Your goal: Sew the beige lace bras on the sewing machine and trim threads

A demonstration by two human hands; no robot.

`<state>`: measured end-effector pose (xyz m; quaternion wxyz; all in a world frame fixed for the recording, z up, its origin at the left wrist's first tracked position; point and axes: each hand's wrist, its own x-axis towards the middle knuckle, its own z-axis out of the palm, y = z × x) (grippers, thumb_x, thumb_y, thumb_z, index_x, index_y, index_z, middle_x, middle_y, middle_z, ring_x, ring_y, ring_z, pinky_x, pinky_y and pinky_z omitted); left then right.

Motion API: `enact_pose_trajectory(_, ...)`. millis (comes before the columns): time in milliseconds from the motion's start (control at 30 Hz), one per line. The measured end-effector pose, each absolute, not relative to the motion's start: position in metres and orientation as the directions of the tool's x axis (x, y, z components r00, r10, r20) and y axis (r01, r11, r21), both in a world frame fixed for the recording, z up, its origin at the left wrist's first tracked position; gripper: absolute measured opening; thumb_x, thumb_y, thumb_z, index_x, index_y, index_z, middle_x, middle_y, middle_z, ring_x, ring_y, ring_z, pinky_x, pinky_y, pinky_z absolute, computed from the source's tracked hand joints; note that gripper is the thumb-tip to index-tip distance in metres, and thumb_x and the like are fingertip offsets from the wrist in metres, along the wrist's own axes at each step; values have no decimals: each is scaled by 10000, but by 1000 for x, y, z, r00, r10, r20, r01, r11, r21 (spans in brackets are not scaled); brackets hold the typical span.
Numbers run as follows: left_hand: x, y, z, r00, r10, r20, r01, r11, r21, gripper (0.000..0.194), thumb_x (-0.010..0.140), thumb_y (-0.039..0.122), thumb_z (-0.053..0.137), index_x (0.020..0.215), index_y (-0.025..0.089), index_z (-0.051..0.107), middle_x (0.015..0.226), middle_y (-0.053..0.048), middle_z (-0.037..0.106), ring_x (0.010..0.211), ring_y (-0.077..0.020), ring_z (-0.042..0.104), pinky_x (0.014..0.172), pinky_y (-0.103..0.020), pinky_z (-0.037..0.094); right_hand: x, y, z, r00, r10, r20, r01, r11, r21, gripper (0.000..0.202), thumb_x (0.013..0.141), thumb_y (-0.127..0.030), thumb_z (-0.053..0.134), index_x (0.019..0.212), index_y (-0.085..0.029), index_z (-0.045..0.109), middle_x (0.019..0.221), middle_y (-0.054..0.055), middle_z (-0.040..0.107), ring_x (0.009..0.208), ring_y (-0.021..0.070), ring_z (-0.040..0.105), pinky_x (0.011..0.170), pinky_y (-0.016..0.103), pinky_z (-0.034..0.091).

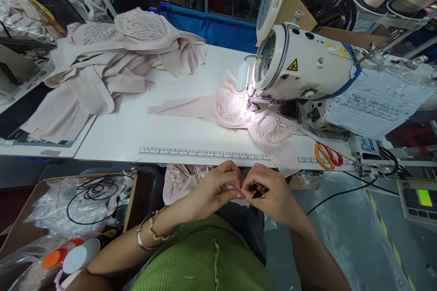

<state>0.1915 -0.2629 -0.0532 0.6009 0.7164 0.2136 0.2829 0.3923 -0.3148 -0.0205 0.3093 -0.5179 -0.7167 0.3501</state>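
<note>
In front of my body, below the table edge, my left hand (223, 185) pinches a small pale bit of fabric between thumb and fingertips. My right hand (268, 191) meets it there, its fingers closed on the same bit. A dark patch shows between the right fingers; I cannot tell whether it is a tool or my dark clothing. The pale pink lace bra (182, 184) lies over my lap, partly hidden by the left hand and forearm. Another lace bra (269, 127) lies on the table, one cup under the lit needle area of the sewing machine (307, 61).
A heap of pale bras (102, 63) covers the table's left part. A printed ruler (205, 153) runs along the front edge; orange and red-handled scissors (324, 157) lie at its right. At lower left stands a cardboard box (27, 211) with plastic bags, cable and bottles.
</note>
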Motion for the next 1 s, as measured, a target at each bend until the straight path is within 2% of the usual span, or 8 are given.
enact_pose_trajectory(67,196,-264,-56,727,668,159,-55,-174,983,208,969,244,619,772,179,620,910,-44,537,921,-184,544,797,-272,450,395,-317,-29,-255,966,43,516,174,-839,67,885,-209,683,865,-232,623,712,-21,593,616,126,525,530,223,379)
enact_pose_trajectory(167,195,-260,-59,714,686,140,-75,-124,989,221,970,245,608,762,169,604,910,-43,512,899,-176,523,754,-258,424,407,-320,-39,-202,978,49,463,140,-875,176,878,-290,720,961,-245,571,648,-64,547,502,100,445,486,217,347)
enact_pose_trajectory(300,191,-254,-60,710,695,110,-74,-82,994,245,964,273,622,746,163,605,893,-39,497,864,-167,509,723,-249,403,414,-318,-44,-241,962,128,426,224,-877,154,885,-313,727,881,-240,591,751,-12,637,534,102,475,499,225,365)
enact_pose_trajectory(400,193,-254,-60,706,700,108,-80,-73,994,248,959,272,626,737,163,608,880,-34,505,850,-160,517,723,-246,405,412,-316,-42,-279,948,153,390,258,-884,90,904,-267,703,875,-235,623,863,31,688,621,123,546,552,238,415)
enact_pose_trajectory(600,196,-259,-57,729,683,41,-103,50,993,224,961,248,608,755,160,591,908,-55,635,820,-145,582,700,-229,421,408,-317,-41,-135,987,88,287,124,-950,134,947,-228,618,817,-215,589,865,22,648,550,88,509,492,222,394)
enact_pose_trajectory(800,197,-262,-55,729,685,-7,-67,82,994,256,944,263,603,718,157,550,887,-62,663,814,-148,581,699,-231,421,402,-320,-47,-37,997,64,196,70,-978,203,936,-221,631,768,-215,518,875,4,624,530,67,467,486,220,370)
enact_pose_trajectory(933,200,-264,-54,711,699,-76,-54,162,985,291,939,310,588,702,166,503,856,-55,641,747,-132,544,637,-217,411,397,-323,-50,21,1000,16,148,13,-989,176,928,-227,646,835,-235,497,754,-55,531,483,58,402,469,219,320)
enact_pose_trajectory(1000,202,-265,-53,675,730,-108,-50,191,980,249,911,330,620,750,174,512,884,-54,652,740,-131,554,621,-213,421,395,-325,-50,22,1000,-23,140,-26,-990,162,936,-233,643,878,-247,492,672,-85,470,468,64,379,469,218,302)
